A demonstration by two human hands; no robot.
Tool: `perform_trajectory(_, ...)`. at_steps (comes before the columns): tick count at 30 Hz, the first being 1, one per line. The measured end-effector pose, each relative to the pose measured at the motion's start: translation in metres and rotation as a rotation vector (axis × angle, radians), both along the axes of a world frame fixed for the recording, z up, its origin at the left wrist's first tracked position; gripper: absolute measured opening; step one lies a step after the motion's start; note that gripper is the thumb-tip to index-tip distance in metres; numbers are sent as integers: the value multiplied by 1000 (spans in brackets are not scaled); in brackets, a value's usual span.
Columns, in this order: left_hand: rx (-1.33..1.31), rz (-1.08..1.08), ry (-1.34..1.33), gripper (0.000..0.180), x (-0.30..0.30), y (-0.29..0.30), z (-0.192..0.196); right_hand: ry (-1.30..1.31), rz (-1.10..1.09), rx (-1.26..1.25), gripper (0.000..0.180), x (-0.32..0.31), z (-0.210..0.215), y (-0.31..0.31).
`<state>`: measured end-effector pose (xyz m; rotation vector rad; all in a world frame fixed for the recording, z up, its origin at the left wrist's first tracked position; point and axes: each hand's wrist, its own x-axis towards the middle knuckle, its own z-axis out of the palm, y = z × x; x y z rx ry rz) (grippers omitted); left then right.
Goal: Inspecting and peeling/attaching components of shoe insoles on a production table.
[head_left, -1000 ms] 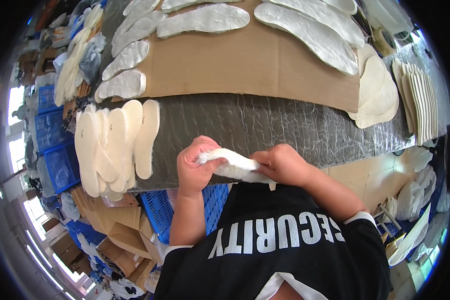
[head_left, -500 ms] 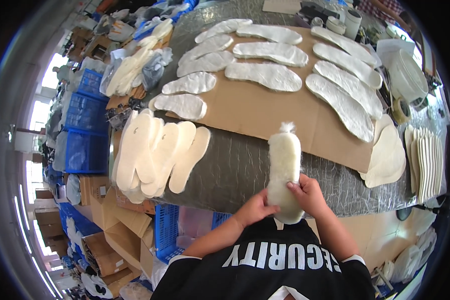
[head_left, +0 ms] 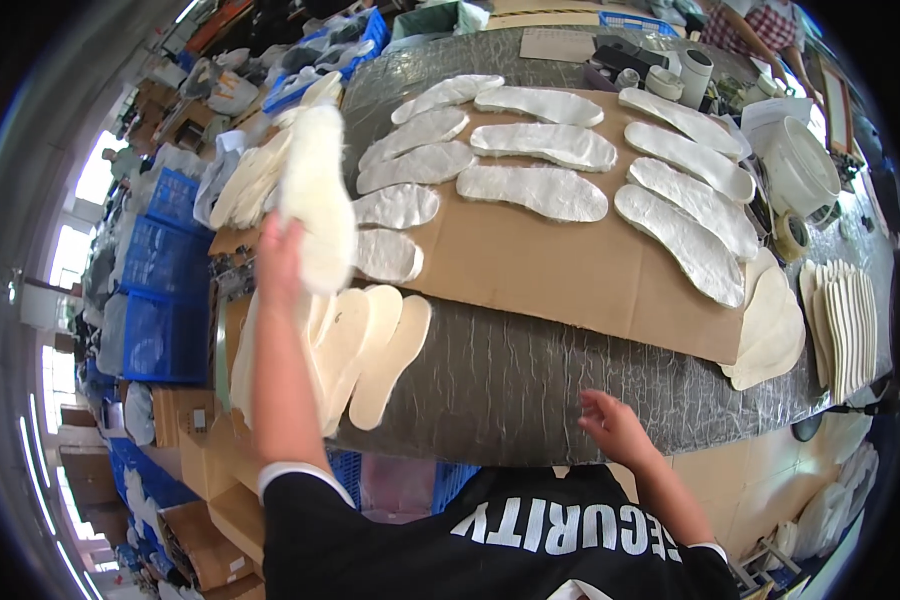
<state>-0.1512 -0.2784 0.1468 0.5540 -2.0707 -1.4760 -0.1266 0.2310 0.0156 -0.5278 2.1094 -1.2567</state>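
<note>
Gripping a fleecy white insole (head_left: 318, 205) by its left edge, the left hand (head_left: 280, 262) is closed on that single piece, which appears to be held above the left side of the table (head_left: 500, 400), its long axis running away from the person. An edge hold of this kind leaves most of the fleecy face uncovered, which probably keeps the fibres from being pressed flat. Blur softens the fingers, and the thumb's exact position cannot be told. The right hand (head_left: 612, 425) is empty, fingers loosely parted, near the close edge of the table and touching no insole; one hand evidently suffices for so light a piece. Below the held piece in the view, cream insoles (head_left: 355, 335) lie overlapped in a loose fan, an arrangement that leaves several outlines readable. On a brown cardboard sheet (head_left: 570, 275), laid-out white insoles (head_left: 532, 192) form three rough columns, presumably so that each can be seen and lifted singly; the cardboard likely gives them a smooth bed. At the right, a tight row of pale insoles (head_left: 845, 325) overlaps closely, which would save space, beside a looser overlapping group (head_left: 770, 330) at the cardboard's right edge.
</note>
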Motion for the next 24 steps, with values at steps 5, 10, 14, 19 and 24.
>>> perform_trajectory(5,-865,400,-414,44,-22,-152,35,-62,27,84,36,21,-11,2)
perform_trajectory(10,-1012,175,-140,24,-68,-91,-19,-22,-185,84,23,11,-11,-12)
perform_trajectory(14,-1002,-324,-689,32,-68,50,-60,216,-353,76,16,-12,-7,-17)
perform_trajectory(19,-1231,-272,-935,22,-54,82,-108,309,-397,-15,14,-22,3,-26)
perform_trajectory(24,-1024,-185,-409,9,-38,96,-93,222,-342,-38,14,-13,-7,-38)
